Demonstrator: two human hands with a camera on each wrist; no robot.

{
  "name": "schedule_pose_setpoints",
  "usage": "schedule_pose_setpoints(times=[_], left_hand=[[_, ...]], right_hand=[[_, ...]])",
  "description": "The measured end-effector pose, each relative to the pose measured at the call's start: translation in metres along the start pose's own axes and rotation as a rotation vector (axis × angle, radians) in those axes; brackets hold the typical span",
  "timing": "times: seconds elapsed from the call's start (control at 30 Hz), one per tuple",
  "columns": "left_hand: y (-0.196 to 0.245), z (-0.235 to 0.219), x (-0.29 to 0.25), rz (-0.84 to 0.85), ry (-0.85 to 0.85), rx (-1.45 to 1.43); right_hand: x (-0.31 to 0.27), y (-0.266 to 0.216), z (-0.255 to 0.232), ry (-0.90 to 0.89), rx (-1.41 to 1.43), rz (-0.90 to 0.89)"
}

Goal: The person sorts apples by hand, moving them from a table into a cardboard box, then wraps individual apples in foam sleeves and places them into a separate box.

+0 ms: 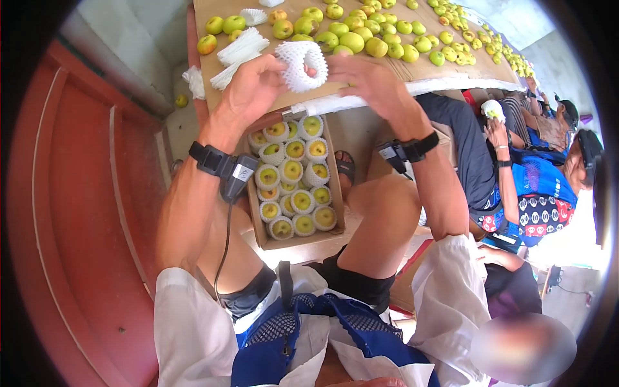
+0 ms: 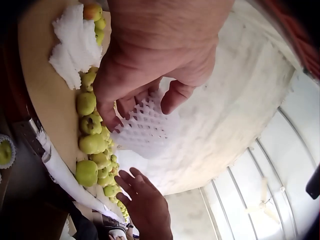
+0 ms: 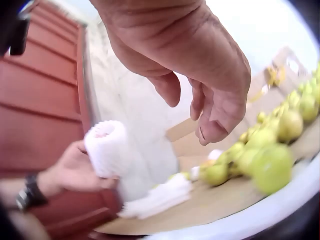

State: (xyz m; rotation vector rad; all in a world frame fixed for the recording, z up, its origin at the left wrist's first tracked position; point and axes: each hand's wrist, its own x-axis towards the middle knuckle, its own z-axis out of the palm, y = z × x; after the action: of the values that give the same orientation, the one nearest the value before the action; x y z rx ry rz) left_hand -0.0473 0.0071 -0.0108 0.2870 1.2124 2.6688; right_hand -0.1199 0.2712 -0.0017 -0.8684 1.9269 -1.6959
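A white foam net sleeve (image 1: 301, 66) is held up over the table edge by my left hand (image 1: 256, 87), with fingers and thumb around one side of it. In the left wrist view the mesh of the sleeve (image 2: 146, 126) spreads beyond the left hand's fingertips (image 2: 116, 125). My right hand (image 1: 371, 80) is beside the sleeve, its fingers relaxed and holding nothing. From the right wrist view, a gap separates the right hand (image 3: 200, 75) from the sleeve (image 3: 107, 149). Loose green and yellow apples (image 1: 351, 42) lie on the cardboard-covered table.
Flattened foam sleeves (image 1: 242, 51) lie on the table at left. A cardboard box (image 1: 256, 222) of apples in sleeves (image 1: 291, 170) stands below the table edge. A red door (image 1: 84, 193) is at left; people in blue (image 1: 538, 180) sit at right, one holding a wrapped apple (image 1: 493, 109).
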Motion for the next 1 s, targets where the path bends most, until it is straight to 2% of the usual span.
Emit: schedule_pose_setpoints(times=[0.1, 0.2, 0.3, 0.4, 0.5, 0.6, 0.8, 0.83, 0.9, 1.0], left_hand=[[-0.003, 0.004, 0.002, -0.018, -0.036, 0.016], [-0.003, 0.007, 0.001, -0.015, -0.047, 0.004], [-0.002, 0.007, 0.004, -0.029, -0.038, 0.001], [-0.002, 0.007, 0.008, -0.04, -0.054, 0.027], [-0.006, 0.004, 0.018, -0.011, -0.068, 0.022], [-0.01, 0.0, 0.025, -0.01, -0.144, 0.045], [-0.024, 0.024, 0.035, -0.058, 0.061, 0.066], [-0.028, 0.021, 0.039, -0.064, 0.028, 0.05], [-0.035, 0.018, 0.049, -0.079, -0.032, 0.017], [-0.038, 0.023, 0.062, -0.164, -0.027, -0.03]], right_hand=[[0.014, -0.008, 0.023, -0.159, 0.616, 0.213], [0.014, -0.021, 0.031, -0.03, 0.586, 0.256], [0.015, -0.02, 0.029, -0.033, 0.591, 0.194], [0.014, -0.017, 0.029, 0.058, 0.594, 0.125], [0.018, -0.009, 0.025, 0.08, 0.652, 0.075], [0.019, -0.003, 0.02, -0.01, 0.739, 0.02], [0.01, 0.001, 0.005, 0.12, 0.623, 0.108], [0.01, 0.005, -0.003, 0.085, 0.646, 0.047], [0.005, 0.01, -0.015, 0.092, 0.619, 0.057], [0.001, 0.018, -0.027, 0.145, 0.582, 0.069]])
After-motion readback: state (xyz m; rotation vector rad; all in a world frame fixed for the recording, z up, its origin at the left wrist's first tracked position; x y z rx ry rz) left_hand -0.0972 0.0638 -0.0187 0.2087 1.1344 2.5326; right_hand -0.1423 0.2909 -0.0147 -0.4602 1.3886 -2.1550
